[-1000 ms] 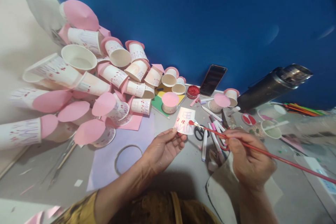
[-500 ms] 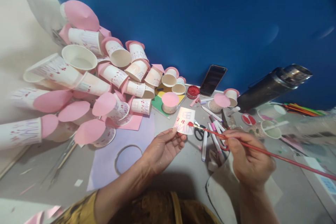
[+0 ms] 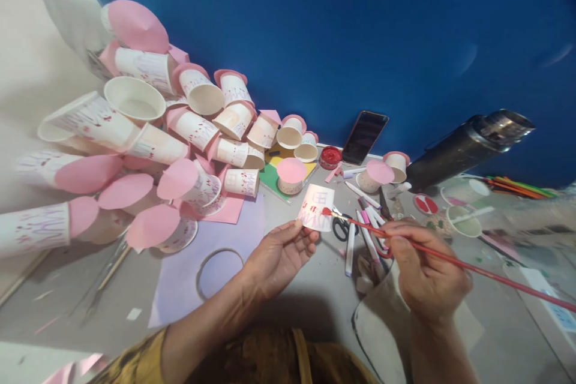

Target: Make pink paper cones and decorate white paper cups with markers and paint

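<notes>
Between the thumb and fingers of my left hand (image 3: 281, 255) is a small white paper cup (image 3: 318, 199), held by its lower edge. The cup carries a purple window drawing, purple zigzag lines and small red marks. My right hand (image 3: 425, 267) grips a long red paintbrush (image 3: 454, 259) like a pen. Its red-coated tip touches or nearly touches the right side of the cup. Beyond the cup stands a pot of red paint (image 3: 330, 157). Black-handled scissors (image 3: 342, 228) lie just behind the brush.
Many decorated paper cups with pink paper tops (image 3: 153, 227) are heaped on the left. Markers (image 3: 369, 237) lie near my right hand. A phone (image 3: 365, 137) leans on the blue wall beside a dark flask (image 3: 468, 144). A tape ring (image 3: 220, 273) rests on purple paper (image 3: 180, 282).
Almost nothing differs. Both hands, the cup and the brush keep their places, and the view has shifted very slightly.
</notes>
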`<move>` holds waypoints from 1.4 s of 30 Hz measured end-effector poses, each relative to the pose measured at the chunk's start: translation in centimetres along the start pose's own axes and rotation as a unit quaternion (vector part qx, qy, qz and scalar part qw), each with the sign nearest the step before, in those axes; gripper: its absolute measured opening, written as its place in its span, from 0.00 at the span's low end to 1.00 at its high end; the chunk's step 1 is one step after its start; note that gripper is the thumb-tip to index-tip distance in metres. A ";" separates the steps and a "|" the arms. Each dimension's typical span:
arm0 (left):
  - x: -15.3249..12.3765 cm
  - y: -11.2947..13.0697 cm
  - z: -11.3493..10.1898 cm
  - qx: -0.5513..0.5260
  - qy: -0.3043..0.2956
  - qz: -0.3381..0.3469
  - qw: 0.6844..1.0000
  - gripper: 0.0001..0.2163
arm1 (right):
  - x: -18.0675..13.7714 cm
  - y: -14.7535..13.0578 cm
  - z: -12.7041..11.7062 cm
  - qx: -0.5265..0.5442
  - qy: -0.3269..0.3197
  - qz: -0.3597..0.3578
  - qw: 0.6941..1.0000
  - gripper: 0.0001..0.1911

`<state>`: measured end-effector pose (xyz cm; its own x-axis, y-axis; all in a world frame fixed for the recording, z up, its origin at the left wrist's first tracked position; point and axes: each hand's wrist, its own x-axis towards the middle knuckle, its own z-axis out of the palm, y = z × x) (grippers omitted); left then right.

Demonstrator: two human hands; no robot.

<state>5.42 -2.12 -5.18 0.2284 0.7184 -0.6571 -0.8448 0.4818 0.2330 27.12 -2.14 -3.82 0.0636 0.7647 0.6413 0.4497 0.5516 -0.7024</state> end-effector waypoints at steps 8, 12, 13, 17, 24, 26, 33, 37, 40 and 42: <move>-0.1 0.0 0.0 0.002 0.005 -0.003 1.000 0.11 | 0.2 -0.2 0.0 0.001 0.011 -0.018 1.000 0.04; -0.1 0.0 0.1 0.005 0.003 -0.005 1.000 0.11 | 0.4 -0.1 0.0 -0.006 -0.014 -0.026 1.000 0.05; -0.1 0.0 0.1 0.005 0.002 -0.005 1.000 0.11 | 0.3 -0.1 -0.1 -0.008 -0.006 -0.019 1.000 0.05; 0.0 0.1 0.0 0.008 0.004 -0.006 1.000 0.11 | 0.1 0.0 -0.2 -0.008 0.026 0.012 1.000 0.05; 0.1 0.0 -0.2 0.010 -0.014 -0.010 1.000 0.10 | 0.3 0.2 -0.3 0.011 -0.018 -0.006 1.000 0.05; 0.1 0.0 -0.3 0.012 -0.013 -0.009 1.000 0.10 | 0.3 0.3 -0.4 0.019 -0.005 -0.001 1.000 0.04; -0.1 0.0 -0.2 0.023 -0.016 0.000 1.000 0.11 | 0.5 0.2 -0.3 0.019 -0.020 -0.017 0.999 0.05; -0.1 -0.1 -0.2 0.029 -0.015 0.004 0.999 0.12 | 0.4 0.2 -0.3 0.014 -0.010 -0.013 1.000 0.05; 0.0 -0.1 -0.2 0.028 -0.010 0.004 1.000 0.11 | 0.2 0.1 -0.4 0.013 0.021 0.023 0.999 0.05; -0.1 0.0 -0.2 0.026 -0.006 0.004 1.000 0.11 | 0.2 0.1 -0.5 0.012 0.026 0.025 0.999 0.05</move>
<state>5.31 -2.31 -5.33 0.2276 0.7281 -0.6466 -0.8202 0.5013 0.2757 27.63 -2.14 -3.62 0.1310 0.7736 0.6200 0.4237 0.5217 -0.7405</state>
